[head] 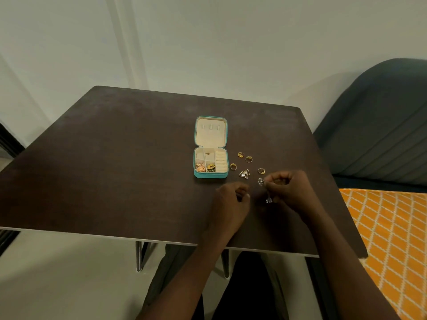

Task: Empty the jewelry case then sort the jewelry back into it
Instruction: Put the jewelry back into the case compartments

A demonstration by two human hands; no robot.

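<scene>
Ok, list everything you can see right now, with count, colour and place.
Table: one, dark brown, centre.
Case: one, teal, cream lining, open, mid-table.
Jewelry in case: several gold and rose pieces, front compartments.
Rings: four, gold, loose, right of case.
Triangle earrings: gold with clear stones, right of case; count unclear.
Sparkly piece: silver, in right fingers.
Chair: one, dark blue, right.
Cloth: orange, white pattern, right.
Left hand: closed, near table.
Right hand: holding sparkly piece.

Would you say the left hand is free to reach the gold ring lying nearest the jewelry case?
Probably yes. The left hand is curled shut, seemingly empty, and bare table lies between it and that gold ring. The right hand, holding a sparkly piece, stays off to the side.
</scene>
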